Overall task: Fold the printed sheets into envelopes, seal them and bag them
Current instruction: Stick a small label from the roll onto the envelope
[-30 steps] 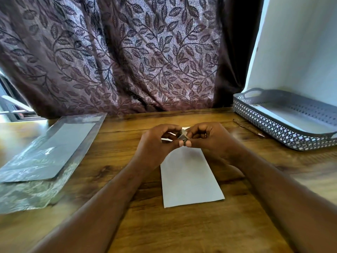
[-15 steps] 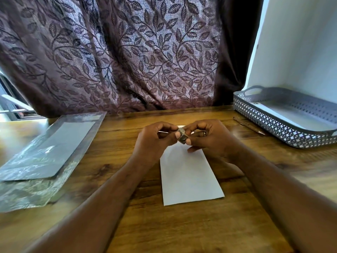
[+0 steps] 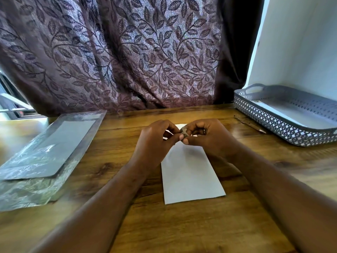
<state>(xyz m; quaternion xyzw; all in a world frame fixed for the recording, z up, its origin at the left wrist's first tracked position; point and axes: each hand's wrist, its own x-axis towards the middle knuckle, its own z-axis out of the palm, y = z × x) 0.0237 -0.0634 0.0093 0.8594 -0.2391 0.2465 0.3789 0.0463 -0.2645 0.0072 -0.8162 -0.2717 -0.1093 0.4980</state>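
Note:
A white folded envelope (image 3: 191, 172) lies flat on the wooden table (image 3: 182, 225), its far end hidden under my hands. My left hand (image 3: 155, 143) and my right hand (image 3: 207, 137) meet just above that far end. Both pinch a small grey-brown piece (image 3: 184, 132) between thumbs and fingertips; what it is cannot be made out. A ring shows on my right hand. At the left lies a clear plastic bag (image 3: 45, 148) with grey envelopes inside it.
A grey perforated tray (image 3: 284, 125) holding white sheets stands at the right against a white panel (image 3: 295, 52). A thin pen (image 3: 249, 125) lies beside the tray. A leaf-patterned curtain (image 3: 127, 52) hangs behind the table's far edge.
The hands stay together over the envelope's far end. The small piece has shifted slightly between the fingertips, and my fingers have re-pinched it.

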